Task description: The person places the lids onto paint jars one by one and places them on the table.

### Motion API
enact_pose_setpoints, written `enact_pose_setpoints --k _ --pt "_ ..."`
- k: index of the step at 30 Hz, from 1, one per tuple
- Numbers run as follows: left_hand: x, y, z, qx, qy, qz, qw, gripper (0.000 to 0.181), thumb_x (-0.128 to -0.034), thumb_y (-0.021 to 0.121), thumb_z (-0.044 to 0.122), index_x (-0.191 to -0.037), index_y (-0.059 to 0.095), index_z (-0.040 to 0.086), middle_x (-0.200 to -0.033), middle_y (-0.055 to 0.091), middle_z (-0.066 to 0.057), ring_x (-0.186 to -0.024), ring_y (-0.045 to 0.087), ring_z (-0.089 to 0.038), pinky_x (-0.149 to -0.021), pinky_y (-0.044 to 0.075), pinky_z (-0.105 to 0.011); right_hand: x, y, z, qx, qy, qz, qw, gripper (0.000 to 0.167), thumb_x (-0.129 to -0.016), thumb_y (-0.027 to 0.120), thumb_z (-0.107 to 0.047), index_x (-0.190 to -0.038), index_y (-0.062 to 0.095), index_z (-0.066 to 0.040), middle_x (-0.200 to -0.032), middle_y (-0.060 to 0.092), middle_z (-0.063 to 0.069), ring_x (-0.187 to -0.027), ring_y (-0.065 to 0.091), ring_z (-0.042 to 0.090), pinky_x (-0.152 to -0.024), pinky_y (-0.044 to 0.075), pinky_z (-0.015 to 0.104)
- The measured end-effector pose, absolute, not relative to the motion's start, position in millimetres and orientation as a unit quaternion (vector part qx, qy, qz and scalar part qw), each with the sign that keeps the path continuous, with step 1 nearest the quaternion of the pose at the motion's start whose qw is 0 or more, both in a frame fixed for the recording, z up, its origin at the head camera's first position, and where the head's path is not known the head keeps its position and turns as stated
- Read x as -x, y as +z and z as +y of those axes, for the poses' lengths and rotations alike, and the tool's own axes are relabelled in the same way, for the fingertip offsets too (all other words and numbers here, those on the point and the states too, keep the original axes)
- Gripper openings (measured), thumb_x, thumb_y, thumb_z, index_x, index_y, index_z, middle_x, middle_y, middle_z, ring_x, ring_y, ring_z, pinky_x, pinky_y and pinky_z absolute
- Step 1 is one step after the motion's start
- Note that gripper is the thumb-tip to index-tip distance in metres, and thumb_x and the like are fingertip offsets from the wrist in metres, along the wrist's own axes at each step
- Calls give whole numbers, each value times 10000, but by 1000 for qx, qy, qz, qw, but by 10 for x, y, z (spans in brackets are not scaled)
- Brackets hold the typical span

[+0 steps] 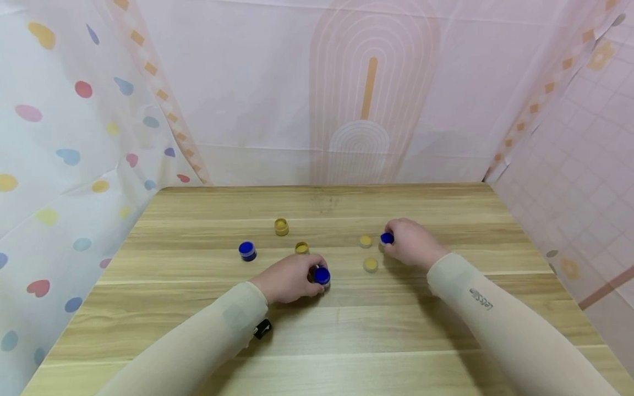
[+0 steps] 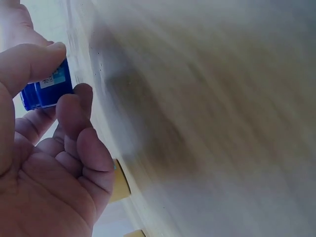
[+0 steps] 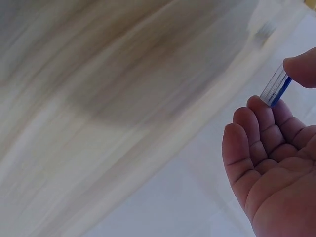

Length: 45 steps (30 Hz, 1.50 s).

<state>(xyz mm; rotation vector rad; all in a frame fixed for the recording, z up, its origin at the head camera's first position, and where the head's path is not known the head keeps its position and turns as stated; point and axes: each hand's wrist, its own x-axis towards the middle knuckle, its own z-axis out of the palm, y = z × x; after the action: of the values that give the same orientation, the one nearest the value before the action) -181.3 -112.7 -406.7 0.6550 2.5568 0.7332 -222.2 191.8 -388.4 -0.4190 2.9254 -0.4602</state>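
Note:
My left hand [image 1: 289, 278] pinches a small blue paint jar [image 1: 322, 276] between thumb and fingers at the middle of the table. In the left wrist view, a pale label shows on the jar's side [image 2: 55, 79]. To the right, my right hand [image 1: 413, 242] pinches a round lid [image 1: 387, 238] with blue on one face. The right wrist view shows this lid's ribbed clear rim [image 3: 273, 89] on edge between thumb and fingertips. Just left of it lie two yellow-coated lids [image 1: 365, 241]. Behind my left hand stands a yellow paint jar [image 1: 301, 248], partly hidden.
Another yellow jar [image 1: 281, 227] stands farther back, and a second blue jar [image 1: 247, 251] is left of it and nearer. Everything sits on a wooden table [image 1: 376, 341]. Printed cloth [image 1: 257, 93] hangs along the back and sides.

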Motion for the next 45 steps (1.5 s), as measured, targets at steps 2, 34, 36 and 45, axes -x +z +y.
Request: enact_pose_setpoints --k 2,34,36,45 --pt "1820 -4065 -1122 -230 271 913 199 275 -947 802 261 -1190 680 219 -1032 710 51 -904 646 -127 -855 566 -370 2191 -3856 1881 147 -161 974 68 371 -975 703 -231 -1237 668 29 -1165 691 172 -1050 663 286 -982 565 479" --pt "1855 -4064 -1000 -222 353 896 153 260 -944 802 234 -1172 696 168 -910 683 52 -790 614 -135 -713 527 -322 1735 -3659 1217 286 -253 924 29 245 -923 763 -131 -1153 713 -64 -1109 709 44 -1067 659 246 -947 570 421" --pt "1855 -4062 -992 -223 354 895 151 255 -946 799 225 -1171 694 170 -909 687 52 -784 617 -134 -701 528 -319 1729 -3666 1196 293 -253 922 26 239 -924 759 -130 -1150 716 -67 -1110 714 37 -1065 657 235 -948 570 419" --pt "1855 -4053 -967 -229 356 894 147 228 -958 783 223 -1153 685 157 -905 681 48 -780 616 -128 -687 527 -312 1699 -3662 1136 311 -252 916 29 254 -944 746 -144 -1177 714 -48 -1133 703 55 -1075 658 241 -953 564 416"
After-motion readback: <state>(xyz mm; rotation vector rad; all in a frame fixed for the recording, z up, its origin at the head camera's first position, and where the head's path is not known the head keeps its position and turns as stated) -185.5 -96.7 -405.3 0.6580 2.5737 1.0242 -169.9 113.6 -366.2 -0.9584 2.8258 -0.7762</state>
